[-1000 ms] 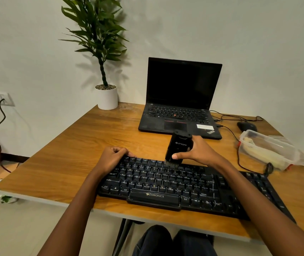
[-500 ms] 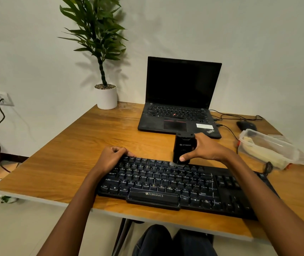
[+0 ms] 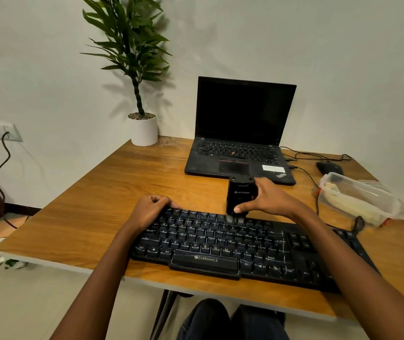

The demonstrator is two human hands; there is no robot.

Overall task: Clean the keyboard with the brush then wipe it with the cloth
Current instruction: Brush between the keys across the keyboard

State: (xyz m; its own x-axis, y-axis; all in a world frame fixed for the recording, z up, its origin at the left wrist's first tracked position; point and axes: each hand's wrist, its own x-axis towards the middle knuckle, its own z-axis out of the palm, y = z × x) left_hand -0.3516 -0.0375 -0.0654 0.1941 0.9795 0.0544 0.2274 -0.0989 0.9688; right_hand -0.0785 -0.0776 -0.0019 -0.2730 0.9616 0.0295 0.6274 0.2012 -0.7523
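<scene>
The brushing stage is under way: the right hand (image 3: 268, 200) is clamped on the brush (image 3: 241, 196), thumb on its near face and fingers round the far side, bristles touching the far row of keys about midway along the keyboard (image 3: 220, 241). The keyboard lies along the near edge of the table (image 3: 92, 217), and the left hand (image 3: 150, 209) has its fingers curled over the far-left corner, steadying it. By my judgement the nearer rows and right-hand keys are left to brush. Wiping has not begun – neither hand holds a cloth; something pale lies in the box (image 3: 360, 202) at the right, but I cannot tell whether it is the cloth
</scene>
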